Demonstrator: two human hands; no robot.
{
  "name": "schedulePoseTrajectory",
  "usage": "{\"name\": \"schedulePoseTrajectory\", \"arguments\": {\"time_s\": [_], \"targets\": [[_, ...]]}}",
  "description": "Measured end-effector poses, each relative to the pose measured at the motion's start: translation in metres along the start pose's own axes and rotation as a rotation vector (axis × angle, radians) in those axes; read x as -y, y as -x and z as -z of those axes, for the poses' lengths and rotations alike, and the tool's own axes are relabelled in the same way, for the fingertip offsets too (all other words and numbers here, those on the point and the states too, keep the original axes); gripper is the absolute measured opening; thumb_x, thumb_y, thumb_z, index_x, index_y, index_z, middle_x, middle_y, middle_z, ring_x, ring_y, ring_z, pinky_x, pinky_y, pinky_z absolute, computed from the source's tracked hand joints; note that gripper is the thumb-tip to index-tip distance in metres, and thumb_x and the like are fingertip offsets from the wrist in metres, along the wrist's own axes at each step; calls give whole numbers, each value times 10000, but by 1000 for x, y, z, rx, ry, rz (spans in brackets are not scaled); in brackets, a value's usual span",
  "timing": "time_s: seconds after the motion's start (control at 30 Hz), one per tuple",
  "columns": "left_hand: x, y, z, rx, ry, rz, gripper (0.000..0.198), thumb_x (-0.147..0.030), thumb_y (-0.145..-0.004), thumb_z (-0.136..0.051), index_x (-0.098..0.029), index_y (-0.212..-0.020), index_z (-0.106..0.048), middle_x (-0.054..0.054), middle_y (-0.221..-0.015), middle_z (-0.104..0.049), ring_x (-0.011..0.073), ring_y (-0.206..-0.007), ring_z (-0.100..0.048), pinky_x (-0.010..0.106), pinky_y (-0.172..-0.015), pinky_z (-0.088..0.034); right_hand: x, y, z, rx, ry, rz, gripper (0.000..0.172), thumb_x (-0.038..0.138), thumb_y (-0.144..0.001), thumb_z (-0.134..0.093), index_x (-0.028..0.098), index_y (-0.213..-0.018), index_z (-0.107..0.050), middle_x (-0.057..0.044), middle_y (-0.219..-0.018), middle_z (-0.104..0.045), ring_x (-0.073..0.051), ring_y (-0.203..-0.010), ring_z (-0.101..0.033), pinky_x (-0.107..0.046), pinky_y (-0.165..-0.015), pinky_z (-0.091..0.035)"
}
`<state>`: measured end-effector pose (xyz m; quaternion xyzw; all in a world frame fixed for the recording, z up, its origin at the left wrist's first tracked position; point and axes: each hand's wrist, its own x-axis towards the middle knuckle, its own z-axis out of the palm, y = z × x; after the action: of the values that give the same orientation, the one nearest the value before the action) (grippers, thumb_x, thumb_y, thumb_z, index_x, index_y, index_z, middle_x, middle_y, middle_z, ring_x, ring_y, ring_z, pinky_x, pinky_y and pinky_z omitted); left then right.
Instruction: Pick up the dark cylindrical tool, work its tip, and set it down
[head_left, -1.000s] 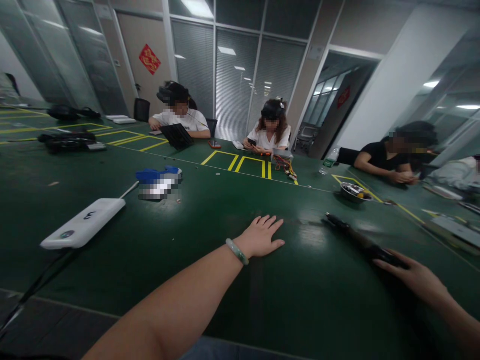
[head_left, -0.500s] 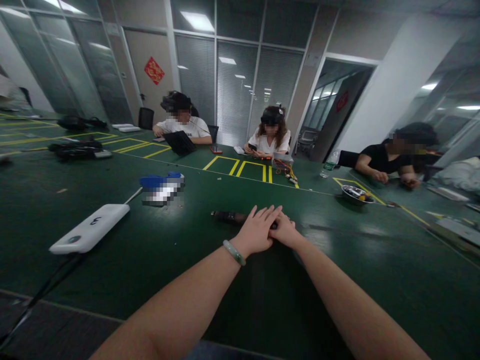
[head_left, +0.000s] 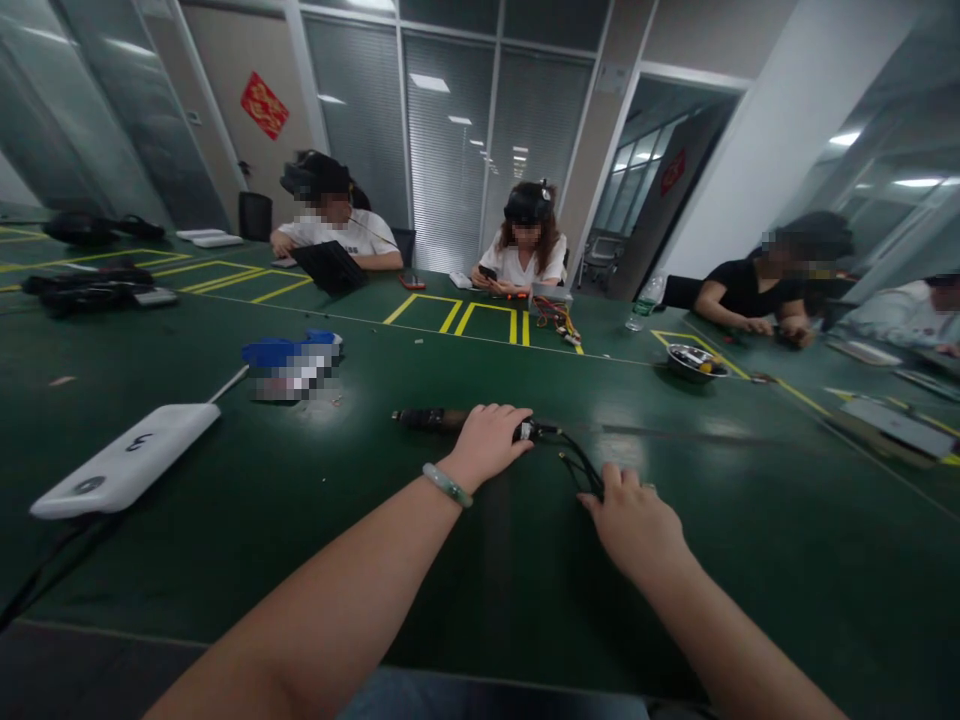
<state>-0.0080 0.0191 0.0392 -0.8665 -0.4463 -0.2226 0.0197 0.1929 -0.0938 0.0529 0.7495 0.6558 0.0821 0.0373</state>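
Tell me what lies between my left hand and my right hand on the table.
In the head view, a black cable bridges the gap, running from the end of the dark tool under your left hand to your right hand.

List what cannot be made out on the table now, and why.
- Head view: middle of the black tool, covered by the left hand.
- Head view: part of the black cable, hidden by the right hand.
- Head view: most contents of the metal bowl, too small to identify.
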Motion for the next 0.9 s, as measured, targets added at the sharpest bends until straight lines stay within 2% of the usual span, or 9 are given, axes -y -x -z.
{"name": "schedulePoseTrajectory", "arguments": {"time_s": [0.07, 0.17, 0.33, 0.43, 0.57, 0.73, 0.8, 0.9], "targets": [[-1, 0, 0, 13, -2, -5, 462, -461, -880, -586, -269, -1293, -509, 55, -1194, -616, 246, -1073, -559, 379, -901, -387, -1, 8, -11, -39, 9, -26, 283, 401, -985, -377, 147, -1019, -498, -145, -952, -601, -261, -822, -639, -316, -645, -462], [0, -1, 1, 28, 9, -18, 442, -461, -885, -576, -273, -1281, -518, 54, -1179, -620, 243, -1059, -563, 377, -890, -392, -15, -4, -24, -23, -17, 25, 287, 380, -1010, -300, 159, -1009, -482, -103, -838, -633, -235, -731, -651, -288, -586, -428], [2, -3, 4, 72, 56, -44, 397, -464, -879, -568, -289, -1235, -543, 30, -1138, -634, 234, -1031, -576, 379, -886, -404, -78, -67, -28, 40, -84, 150, 362, 492, -999, -292, 203, -1051, -504, -70, -822, -665, -235, -760, -654, -289, -623, -407], [2, -3, 8, 108, 83, -62, 375, -460, -857, -578, -289, -1191, -574, 27, -1121, -641, 235, -1027, -583, 379, -889, -414, -96, -102, -29, 28, -110, 158, 432, 575, -970, -312, 220, -1020, -554, -67, -856, -670, -231, -809, -641, -301, -686, -408], [-1, -2, 13, 128, 78, -69, 362, -436, -817, -598, -286, -1147, -600, 22, -1068, -653, 232, -993, -596, 375, -881, -427, -81, -117, -33, -37, -186, 49, 496, 592, -970, -260, 222, -1000, -590, -73, -877, -663, -218, -797, -621, -301, -683, -404], [-7, 1, 16, 128, 73, -96, 353, -415, -776, -629, -270, -1097, -599, 16, -1024, -648, 227, -939, -601, 371, -838, -447, -66, -109, -37, -136, -331, 150, 352, 523, -952, -406, 220, -964, -586, -57, -988, -633, -180, -836, -591, -272, -696, -406], [-11, 2, 14, 108, 63, -99, 331, -379, -782, -619, -250, -1086, -591, 25, -1047, -637, 225, -951, -595, 365, -839, -452, -65, -109, -36, -119, -390, 162, 309, 503, -929, -468, 217, -932, -584, -47, -985, -627, -168, -831, -581, -262, -683, -405], [-17, 4, 9, 71, 53, -110, 338, -338, -823, -573, -233, -1145, -566, 42, -1134, -613, 223, -1019, -580, 365, -888, -445, -63, -111, -30, -17, -397, 156, 304, 504, -897, -520, 212, -892, -600, -47, -936, -631, -169, -799, -572, -266, -656, -400]]}}
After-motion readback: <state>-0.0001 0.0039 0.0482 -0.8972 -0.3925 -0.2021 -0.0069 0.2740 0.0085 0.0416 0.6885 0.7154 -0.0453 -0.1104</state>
